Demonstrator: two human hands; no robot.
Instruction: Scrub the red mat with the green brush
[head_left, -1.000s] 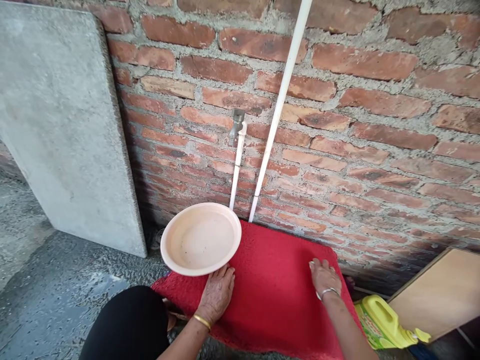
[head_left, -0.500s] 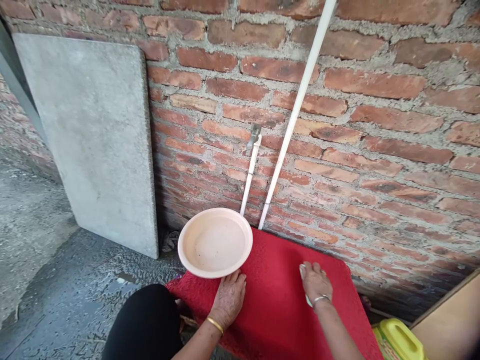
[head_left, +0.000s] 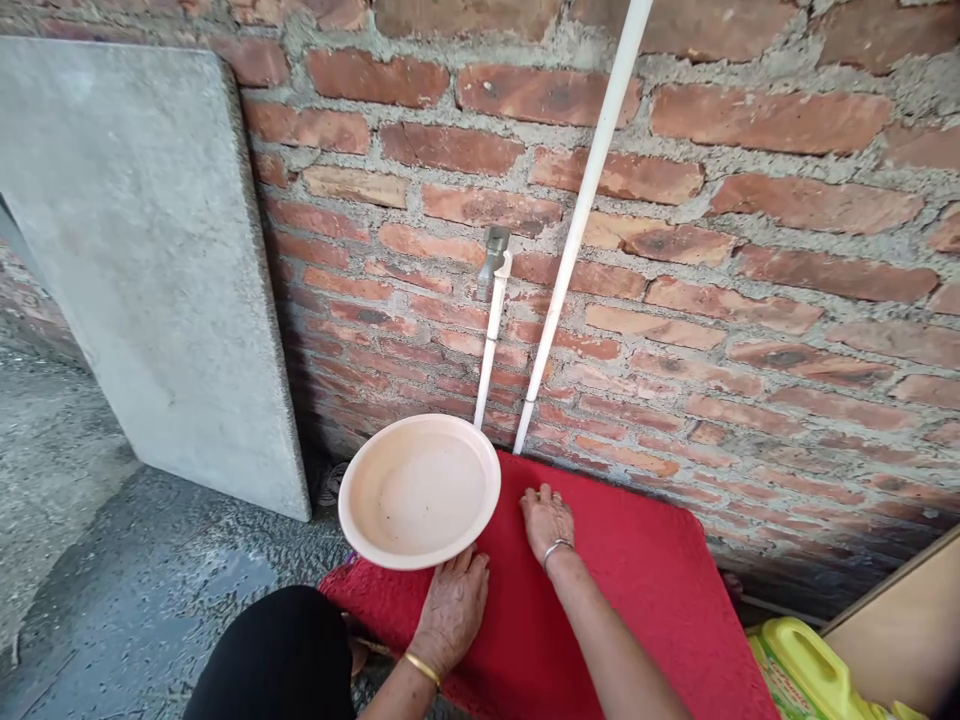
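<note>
A red cloth [head_left: 600, 590] lies spread over a flat raised surface in front of me. My left hand [head_left: 452, 607] rests flat on its left part, fingers stretched out, the fingertips just by the near rim of a pale pink basin [head_left: 420, 490]. That basin stands on the cloth's far left corner, with a few dark specks inside. My right hand [head_left: 547, 520] presses down on the cloth right of the basin, fingers bent. Whatever lies under its palm is hidden now; a pale edge showed beside it earlier.
A brick wall [head_left: 480, 140] rises behind, with two white pipes [head_left: 577, 235] and a grey fitting [head_left: 493, 250]. A concrete slab [head_left: 165, 270] leans at left above wet ground [head_left: 165, 590]. My dark-clad knee [head_left: 277, 650] is at lower left. A yellow jug [head_left: 802, 670] stands lower right.
My right hand has slid left across the red cloth, closer to the basin. My left hand stays about where it was. The view has shifted slightly.
</note>
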